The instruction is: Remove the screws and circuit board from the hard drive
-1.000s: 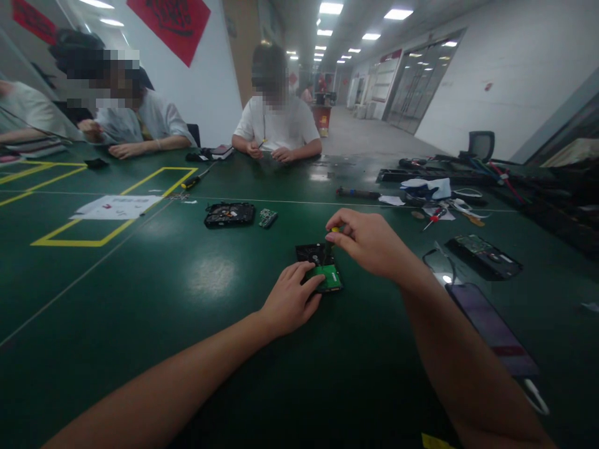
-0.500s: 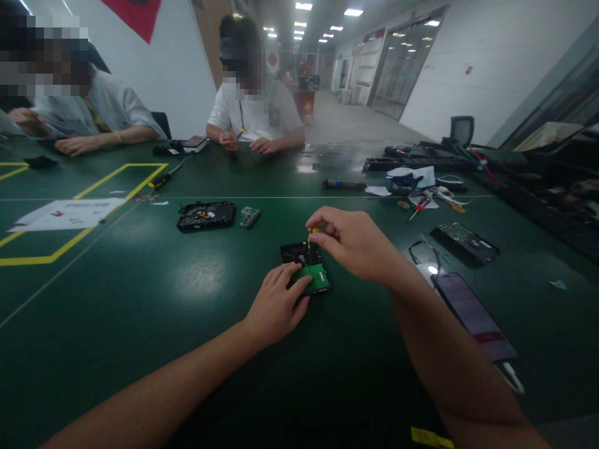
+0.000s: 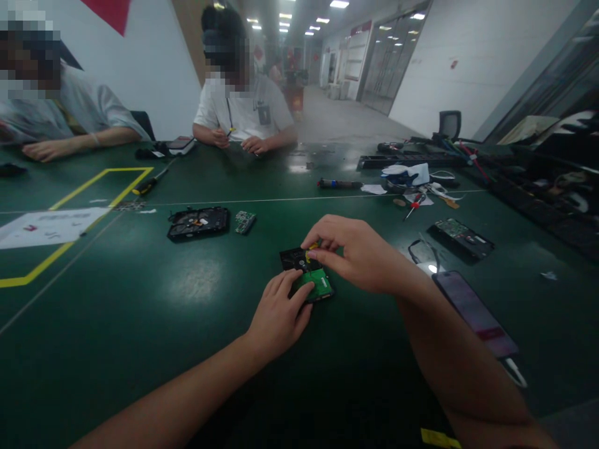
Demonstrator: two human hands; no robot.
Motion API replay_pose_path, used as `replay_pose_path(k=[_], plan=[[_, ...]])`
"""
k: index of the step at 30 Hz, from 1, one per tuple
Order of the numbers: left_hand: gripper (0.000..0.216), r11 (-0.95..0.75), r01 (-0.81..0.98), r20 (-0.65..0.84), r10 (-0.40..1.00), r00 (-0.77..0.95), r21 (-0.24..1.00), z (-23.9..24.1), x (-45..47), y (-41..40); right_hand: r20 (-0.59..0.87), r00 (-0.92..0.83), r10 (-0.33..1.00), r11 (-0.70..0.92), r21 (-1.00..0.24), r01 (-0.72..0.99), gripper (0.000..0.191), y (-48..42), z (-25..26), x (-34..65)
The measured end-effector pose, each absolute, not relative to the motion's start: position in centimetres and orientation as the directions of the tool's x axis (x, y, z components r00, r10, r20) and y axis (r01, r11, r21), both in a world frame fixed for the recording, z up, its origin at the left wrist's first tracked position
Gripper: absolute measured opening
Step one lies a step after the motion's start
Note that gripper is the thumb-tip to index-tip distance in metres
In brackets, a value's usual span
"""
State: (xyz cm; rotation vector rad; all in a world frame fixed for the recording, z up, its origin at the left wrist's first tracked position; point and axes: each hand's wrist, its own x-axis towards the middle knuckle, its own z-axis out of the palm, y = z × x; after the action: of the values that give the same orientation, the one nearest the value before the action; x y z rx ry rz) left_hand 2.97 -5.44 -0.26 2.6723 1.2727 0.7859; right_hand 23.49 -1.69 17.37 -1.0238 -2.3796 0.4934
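A small hard drive (image 3: 322, 282) with a black case and a green circuit board lies on the table. My left hand (image 3: 279, 310) grips it from the near left, fingers pressed on the board. Pinched between the thumb and fingers of my right hand (image 3: 349, 251) is a small yellow-handled screwdriver (image 3: 313, 247), held upright over the drive. Its tip is too small to make out, so I cannot tell if it touches a screw.
An opened black drive case (image 3: 199, 223) and a loose circuit board (image 3: 244, 222) lie to the left. On the right are a phone (image 3: 475, 312) with a cable, glasses (image 3: 423, 249), another drive (image 3: 461, 239) and a red screwdriver (image 3: 414, 204). Two people sit across the table.
The view has shifted slightly to the right. My right hand has come lower, closer to the drive, with the screwdriver still in it. The left hand stays on the drive.
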Motion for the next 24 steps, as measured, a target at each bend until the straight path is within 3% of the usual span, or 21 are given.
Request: replay_pose_path(k=[11,19,24], plan=[[0.042,-0.655,0.702,0.430,0.739,0.519,0.279,-0.1,3.0,-5.5,0.281,-0.565,0.776,0.627,-0.448,0.637,0.014,-0.7,17.4,23.7],[0.041,-0.663,0.695,0.436,0.731,0.524,0.277,-0.3,3.0,-5.3,0.361,-0.455,0.814,0.579,-0.446,0.682,0.020,-1.6,16.4,22.8],[0.040,-0.669,0.691,0.433,0.727,0.532,0.274,0.0,3.1,-5.3,0.404,-0.435,0.805,0.591,-0.469,0.657,0.010,-1.4,15.4,22.9]])
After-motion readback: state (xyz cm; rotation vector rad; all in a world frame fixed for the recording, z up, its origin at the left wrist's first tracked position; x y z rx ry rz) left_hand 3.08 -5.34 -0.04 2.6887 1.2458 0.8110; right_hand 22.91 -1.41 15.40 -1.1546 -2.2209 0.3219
